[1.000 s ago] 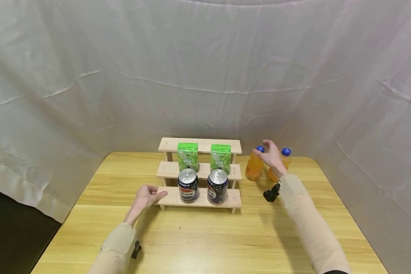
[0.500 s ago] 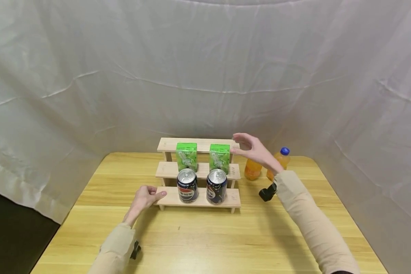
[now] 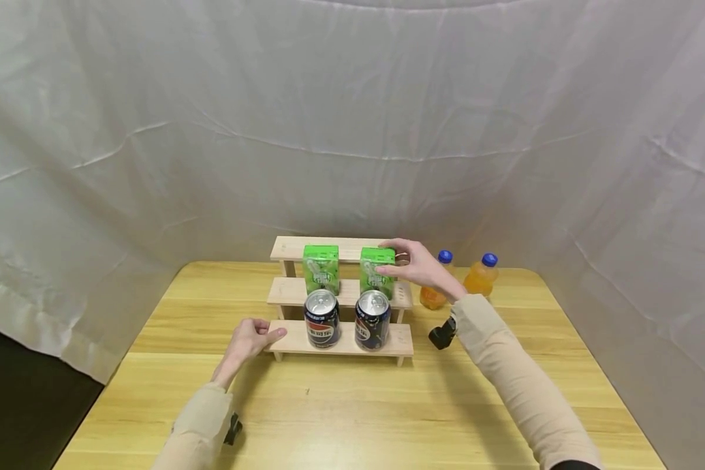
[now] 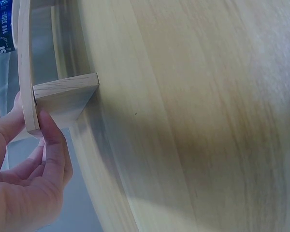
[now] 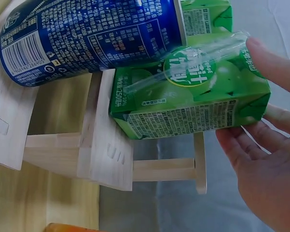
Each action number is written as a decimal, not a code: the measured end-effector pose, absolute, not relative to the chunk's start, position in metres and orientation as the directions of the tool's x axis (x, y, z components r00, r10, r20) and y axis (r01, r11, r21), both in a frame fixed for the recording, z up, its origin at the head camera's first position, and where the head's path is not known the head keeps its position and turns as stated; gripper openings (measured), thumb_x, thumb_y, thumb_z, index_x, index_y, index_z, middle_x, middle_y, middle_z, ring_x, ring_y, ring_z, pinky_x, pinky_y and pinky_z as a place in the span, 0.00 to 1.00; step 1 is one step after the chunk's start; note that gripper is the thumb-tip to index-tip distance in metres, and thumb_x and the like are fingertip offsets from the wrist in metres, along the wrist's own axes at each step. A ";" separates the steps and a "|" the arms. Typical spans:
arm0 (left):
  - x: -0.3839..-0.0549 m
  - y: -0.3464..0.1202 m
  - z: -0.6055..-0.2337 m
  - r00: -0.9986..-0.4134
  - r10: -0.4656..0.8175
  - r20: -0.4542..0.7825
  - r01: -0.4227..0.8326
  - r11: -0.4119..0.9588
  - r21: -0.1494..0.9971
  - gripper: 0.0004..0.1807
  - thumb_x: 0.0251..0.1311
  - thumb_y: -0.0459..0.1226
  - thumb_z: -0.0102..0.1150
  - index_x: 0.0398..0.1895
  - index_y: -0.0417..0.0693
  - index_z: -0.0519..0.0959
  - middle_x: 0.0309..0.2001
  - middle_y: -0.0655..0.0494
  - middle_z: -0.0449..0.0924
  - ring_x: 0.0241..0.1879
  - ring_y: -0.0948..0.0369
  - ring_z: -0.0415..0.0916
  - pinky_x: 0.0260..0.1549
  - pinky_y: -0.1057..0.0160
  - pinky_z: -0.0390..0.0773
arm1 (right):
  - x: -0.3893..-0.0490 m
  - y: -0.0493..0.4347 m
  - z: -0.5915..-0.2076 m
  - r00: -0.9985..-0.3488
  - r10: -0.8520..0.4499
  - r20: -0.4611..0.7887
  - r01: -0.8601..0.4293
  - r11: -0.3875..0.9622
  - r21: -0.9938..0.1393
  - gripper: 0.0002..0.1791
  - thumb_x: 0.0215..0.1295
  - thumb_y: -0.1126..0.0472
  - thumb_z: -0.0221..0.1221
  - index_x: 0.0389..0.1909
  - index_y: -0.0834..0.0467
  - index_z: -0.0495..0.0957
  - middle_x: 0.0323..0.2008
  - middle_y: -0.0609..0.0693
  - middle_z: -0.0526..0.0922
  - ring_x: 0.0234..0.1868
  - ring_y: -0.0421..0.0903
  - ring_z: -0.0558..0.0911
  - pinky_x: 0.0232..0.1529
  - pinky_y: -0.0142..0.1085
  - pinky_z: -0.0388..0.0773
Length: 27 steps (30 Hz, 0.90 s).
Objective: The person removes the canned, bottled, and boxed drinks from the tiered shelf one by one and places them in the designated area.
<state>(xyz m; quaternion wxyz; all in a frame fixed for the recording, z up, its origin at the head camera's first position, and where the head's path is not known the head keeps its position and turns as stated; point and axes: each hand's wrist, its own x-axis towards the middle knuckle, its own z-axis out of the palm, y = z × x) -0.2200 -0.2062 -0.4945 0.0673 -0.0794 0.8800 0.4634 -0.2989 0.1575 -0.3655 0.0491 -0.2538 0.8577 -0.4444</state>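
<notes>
A three-step wooden display shelf (image 3: 401, 336) stands on the table. My left hand (image 3: 249, 338) pinches the left end of its lowest step, thumb on top and fingers underneath, as the left wrist view (image 4: 36, 164) shows. On the middle step are two green juice boxes, a left juice box (image 3: 321, 269) and a right juice box (image 3: 375, 277). My right hand (image 3: 418, 266) holds the right one near its top, thumb on the front face and fingertips along the side (image 5: 183, 89). Two dark blue cola cans, a left can (image 3: 322, 320) and a right can (image 3: 372, 321), stand on the lowest step.
Right of the shelf, an orange drink bottle (image 3: 432, 297) stands partly behind my right hand, with another orange drink bottle (image 3: 482, 275) beside it. The shelf's top step (image 3: 352, 248) bears nothing visible. A grey curtain (image 3: 352, 130) surrounds the wooden table (image 3: 352, 411).
My right hand has moved left from in front of the orange bottles to the right juice box and taken hold of it. The left hand has stayed on the shelf.
</notes>
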 end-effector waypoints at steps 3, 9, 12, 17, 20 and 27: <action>-0.221 -0.206 -0.495 -0.979 -0.078 -0.190 -0.201 0.558 0.805 0.29 0.60 0.44 0.70 0.53 0.25 0.77 0.42 0.36 0.85 0.35 0.57 0.82 0.40 0.61 0.87 | -0.299 0.156 -0.367 -0.866 -0.477 0.150 -0.402 0.488 -0.775 0.30 0.64 0.61 0.68 0.64 0.66 0.73 0.52 0.65 0.82 0.52 0.59 0.85 0.54 0.48 0.85; -0.220 -0.206 -0.495 -0.979 -0.077 -0.190 -0.199 0.572 0.796 0.29 0.60 0.44 0.70 0.53 0.26 0.78 0.42 0.36 0.85 0.37 0.56 0.82 0.42 0.58 0.87 | -0.300 0.154 -0.369 -0.871 -0.462 0.168 -0.416 0.512 -0.751 0.26 0.65 0.62 0.67 0.62 0.66 0.74 0.51 0.64 0.83 0.50 0.57 0.86 0.52 0.45 0.86; -0.220 -0.207 -0.495 -0.980 -0.072 -0.183 -0.191 0.576 0.795 0.28 0.60 0.44 0.70 0.52 0.26 0.78 0.41 0.37 0.85 0.35 0.57 0.81 0.40 0.59 0.87 | -0.300 0.152 -0.370 -0.877 -0.447 0.176 -0.415 0.520 -0.747 0.26 0.65 0.63 0.66 0.61 0.66 0.74 0.50 0.64 0.82 0.49 0.58 0.86 0.51 0.46 0.86; -0.220 -0.207 -0.495 -0.981 -0.074 -0.181 -0.189 0.583 0.790 0.28 0.60 0.44 0.70 0.52 0.26 0.78 0.42 0.36 0.85 0.37 0.56 0.82 0.41 0.58 0.87 | -0.298 0.150 -0.372 -0.891 -0.414 0.188 -0.402 0.524 -0.751 0.24 0.66 0.63 0.66 0.61 0.66 0.75 0.51 0.65 0.81 0.50 0.59 0.85 0.52 0.47 0.86; -0.220 -0.207 -0.494 -0.980 -0.067 -0.187 -0.191 0.584 0.789 0.29 0.60 0.44 0.70 0.52 0.25 0.78 0.43 0.35 0.85 0.37 0.55 0.82 0.42 0.57 0.87 | -0.294 0.152 -0.370 -0.898 -0.395 0.194 -0.391 0.516 -0.762 0.24 0.66 0.64 0.65 0.61 0.66 0.74 0.53 0.66 0.80 0.52 0.61 0.84 0.54 0.47 0.86; -0.220 -0.207 -0.493 -0.978 -0.063 -0.198 -0.198 0.569 0.798 0.29 0.61 0.43 0.69 0.53 0.25 0.77 0.44 0.34 0.84 0.37 0.56 0.83 0.41 0.58 0.87 | -0.287 0.172 -0.356 -0.896 -0.382 0.228 -0.408 0.501 -0.763 0.23 0.69 0.64 0.63 0.62 0.65 0.74 0.55 0.65 0.79 0.53 0.61 0.84 0.56 0.50 0.84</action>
